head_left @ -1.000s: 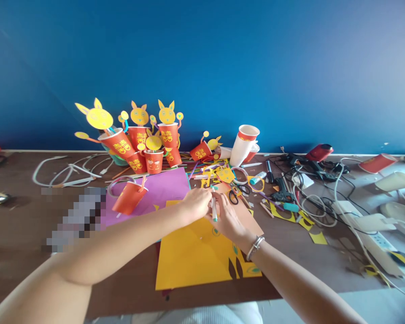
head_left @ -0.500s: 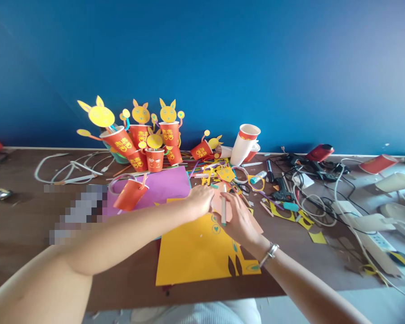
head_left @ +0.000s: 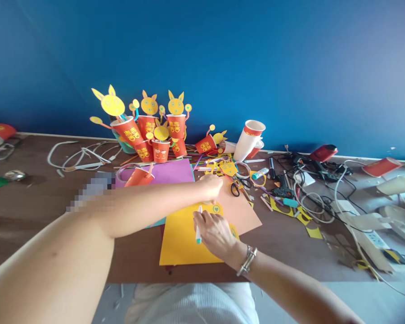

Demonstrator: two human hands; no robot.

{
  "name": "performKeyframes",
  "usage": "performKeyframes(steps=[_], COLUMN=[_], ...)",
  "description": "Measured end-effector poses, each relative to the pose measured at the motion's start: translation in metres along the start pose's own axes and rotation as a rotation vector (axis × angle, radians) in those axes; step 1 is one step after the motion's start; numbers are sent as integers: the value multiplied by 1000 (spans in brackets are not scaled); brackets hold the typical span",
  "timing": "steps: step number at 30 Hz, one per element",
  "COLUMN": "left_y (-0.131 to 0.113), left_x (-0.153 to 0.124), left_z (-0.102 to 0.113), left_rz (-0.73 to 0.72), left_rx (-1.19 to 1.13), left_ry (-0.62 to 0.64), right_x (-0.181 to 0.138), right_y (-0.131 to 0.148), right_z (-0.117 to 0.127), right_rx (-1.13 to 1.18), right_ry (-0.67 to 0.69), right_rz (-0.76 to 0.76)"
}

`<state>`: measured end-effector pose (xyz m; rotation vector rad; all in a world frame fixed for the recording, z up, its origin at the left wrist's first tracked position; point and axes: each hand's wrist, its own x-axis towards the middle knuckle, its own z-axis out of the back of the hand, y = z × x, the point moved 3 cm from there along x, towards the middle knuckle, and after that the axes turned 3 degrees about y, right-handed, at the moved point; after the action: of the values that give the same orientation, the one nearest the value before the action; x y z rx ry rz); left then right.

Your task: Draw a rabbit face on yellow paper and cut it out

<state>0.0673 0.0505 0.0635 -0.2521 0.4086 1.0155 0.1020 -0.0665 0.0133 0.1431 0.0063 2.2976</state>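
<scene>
My right hand (head_left: 216, 231) grips a white marker (head_left: 199, 227) with a teal end, over the yellow paper sheet (head_left: 177, 243). On that sheet, just above my right hand, shows a small circled teal heart (head_left: 216, 209). Close by, my left hand (head_left: 212, 188) is closed in a loose fist at the sheet's far edge, beside the peach paper (head_left: 245, 213); what its fingers hold, if anything, is hidden. Black-handled scissors (head_left: 235, 190) rest on the peach paper. My right hand and forearm cover part of the yellow sheet.
Red paper cups with yellow animal faces (head_left: 127, 130) stand at the back left. Purple paper (head_left: 173, 170) lies under a tilted red cup (head_left: 137, 177). White stacked cups (head_left: 248, 141), yellow scraps (head_left: 283, 207), a glue gun (head_left: 285, 186), cables and a power strip (head_left: 367, 231) occupy the right.
My right hand has moved left and toward me with the marker, from the peach paper onto the yellow sheet. The scissors show more fully. The whole view has shifted slightly.
</scene>
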Motion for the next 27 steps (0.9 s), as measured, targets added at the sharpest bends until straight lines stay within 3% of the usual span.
performKeyframes(steps=[3, 6, 27], left_y=[-2, -3, -4], left_x=[0, 0, -7], left_z=[2, 2, 3], left_rz=[7, 0, -28], left_rx=[13, 19, 12], left_ry=[16, 24, -9], right_x=[15, 26, 45], right_y=[3, 5, -2], right_z=[0, -2, -20], right_rx=[-21, -26, -45], right_ry=[145, 182, 98], right_rz=[-53, -104, -186])
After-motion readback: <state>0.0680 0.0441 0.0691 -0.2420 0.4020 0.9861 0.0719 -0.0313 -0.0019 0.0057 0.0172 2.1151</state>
